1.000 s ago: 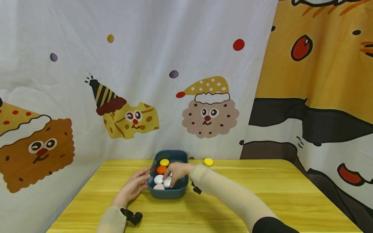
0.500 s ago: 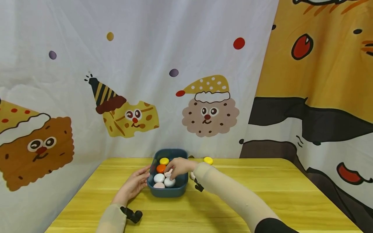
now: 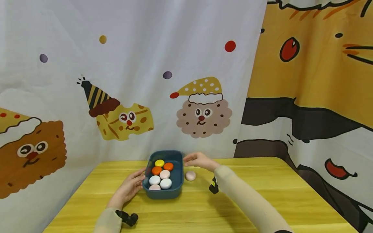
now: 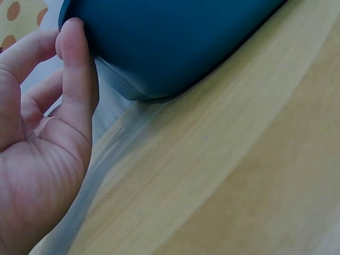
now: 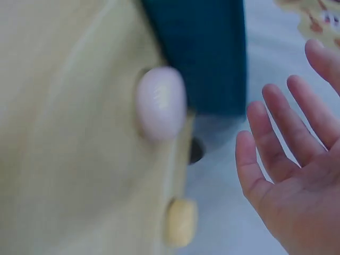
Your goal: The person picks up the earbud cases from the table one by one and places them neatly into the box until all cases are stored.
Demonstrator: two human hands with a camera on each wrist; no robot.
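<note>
A dark blue rectangular bin (image 3: pixel 164 194) stands on the table with several smooth round pieces in it: a yellow one (image 3: pixel 159 163), two orange ones (image 3: pixel 156 170), and white and pale pink ones (image 3: pixel 164 174). My left hand (image 3: pixel 129 187) rests its fingertips against the bin's left wall; in the left wrist view they reach up to the rim. With fingers spread and nothing held, my right hand (image 5: pixel 297 159) is raised beside the bin's right rim. Below it, a pale pink piece (image 3: pixel 190 175) lies on the table just right of the bin.
Another yellow piece (image 5: pixel 181 222) lies near the table's far edge, hidden behind my right hand in the head view. A printed cartoon curtain (image 3: pixel 140 64) hangs right behind the light wooden table (image 3: pixel 233 194).
My right hand has lifted out of the bin and moved right, past its rim, baring the pieces inside. The left hand keeps its place on the bin. The head view has turned slightly right.
</note>
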